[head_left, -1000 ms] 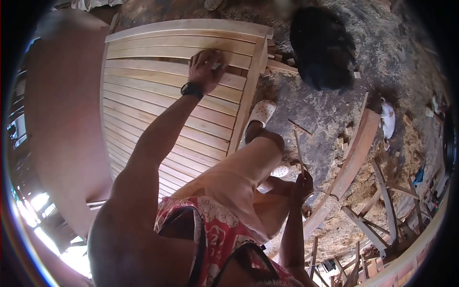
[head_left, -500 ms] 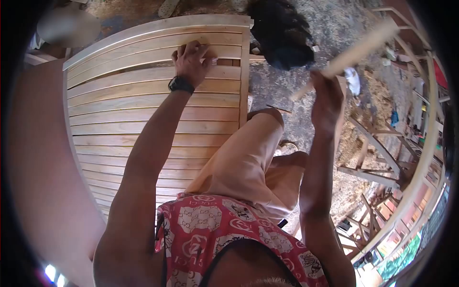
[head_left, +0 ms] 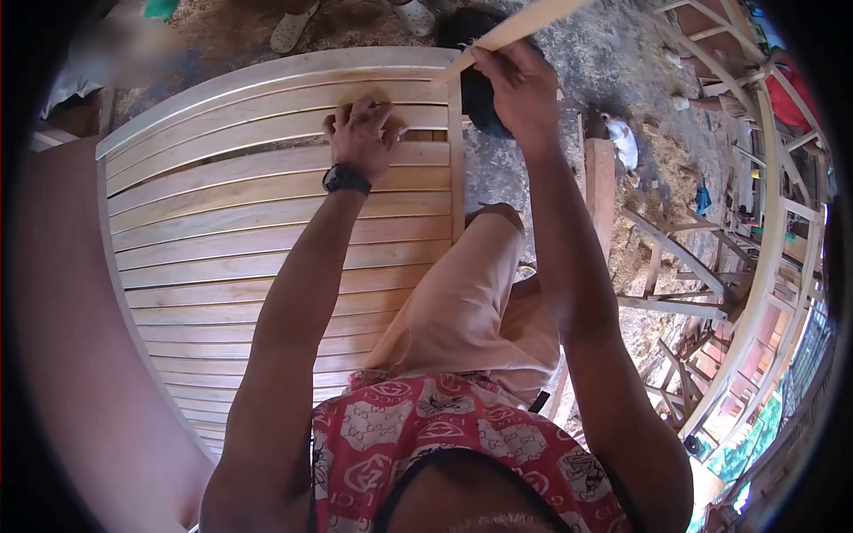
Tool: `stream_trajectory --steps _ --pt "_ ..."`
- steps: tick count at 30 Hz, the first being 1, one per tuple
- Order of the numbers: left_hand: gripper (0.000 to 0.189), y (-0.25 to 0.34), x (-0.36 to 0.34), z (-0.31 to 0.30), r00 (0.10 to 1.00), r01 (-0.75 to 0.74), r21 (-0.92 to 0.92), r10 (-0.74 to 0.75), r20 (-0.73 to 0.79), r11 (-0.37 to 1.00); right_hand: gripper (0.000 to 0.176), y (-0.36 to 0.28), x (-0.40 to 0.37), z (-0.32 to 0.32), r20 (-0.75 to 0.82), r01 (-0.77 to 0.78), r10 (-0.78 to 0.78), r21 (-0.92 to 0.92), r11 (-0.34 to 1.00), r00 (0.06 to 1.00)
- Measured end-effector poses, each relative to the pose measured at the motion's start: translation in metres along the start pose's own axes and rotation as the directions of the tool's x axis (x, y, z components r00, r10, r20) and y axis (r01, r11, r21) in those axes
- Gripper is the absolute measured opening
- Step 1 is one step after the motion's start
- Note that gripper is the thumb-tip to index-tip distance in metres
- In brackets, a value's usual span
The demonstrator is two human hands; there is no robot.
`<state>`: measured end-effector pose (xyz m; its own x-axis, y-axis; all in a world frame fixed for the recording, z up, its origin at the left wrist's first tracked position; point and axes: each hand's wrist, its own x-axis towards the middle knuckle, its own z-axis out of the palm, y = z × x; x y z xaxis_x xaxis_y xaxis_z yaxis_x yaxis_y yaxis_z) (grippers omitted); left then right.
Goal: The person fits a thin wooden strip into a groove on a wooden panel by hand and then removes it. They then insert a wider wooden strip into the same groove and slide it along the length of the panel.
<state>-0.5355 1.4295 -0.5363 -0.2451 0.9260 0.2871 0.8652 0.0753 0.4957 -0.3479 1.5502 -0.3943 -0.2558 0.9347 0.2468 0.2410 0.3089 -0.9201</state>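
My left hand [head_left: 362,142] is on the slatted wooden panel [head_left: 267,235], fingers bent and closed over a pale slat [head_left: 275,127] beside the widest gap. The wrist wears a dark watch. A flat, tapering piece of wood [head_left: 524,25] is in my right hand [head_left: 526,89], raised at the panel's far right corner. Its narrow end overlaps the end of the upper slats in this view, while its broad end runs out of the top of the picture. The panel's frame rail [head_left: 456,169] runs along the right side, close to my knee.
A smooth brownish board surface [head_left: 62,311] borders the panel on the left. Feet in pale clogs [head_left: 293,31] stand beyond the far edge. Wooden frames [head_left: 680,249] crowd the right, with a person in red [head_left: 791,93] behind them. Shavings cover the floor near a white cat-like shape [head_left: 622,142].
My right hand has swung left and away from me, bringing the piece of wood from over the floor to the panel's corner. The left hand stays on the slat.
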Motion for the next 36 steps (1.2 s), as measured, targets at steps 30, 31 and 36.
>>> stream_trajectory --steps 30,31,36 --pt "0.050 0.002 0.000 0.001 1.000 0.005 0.050 -0.004 -0.020 0.999 0.016 0.032 0.020 0.023 0.146 0.219 -0.191 -0.210 0.953 0.971" --pt "0.049 0.002 0.000 0.001 1.000 0.004 0.048 -0.003 -0.023 0.999 0.016 0.033 0.019 0.024 0.149 0.203 -0.174 -0.208 0.957 0.973" --pt "0.049 0.003 -0.001 0.000 1.000 0.012 0.046 -0.010 -0.029 0.999 0.016 0.037 0.016 0.026 0.162 0.186 -0.154 -0.206 0.961 0.975"
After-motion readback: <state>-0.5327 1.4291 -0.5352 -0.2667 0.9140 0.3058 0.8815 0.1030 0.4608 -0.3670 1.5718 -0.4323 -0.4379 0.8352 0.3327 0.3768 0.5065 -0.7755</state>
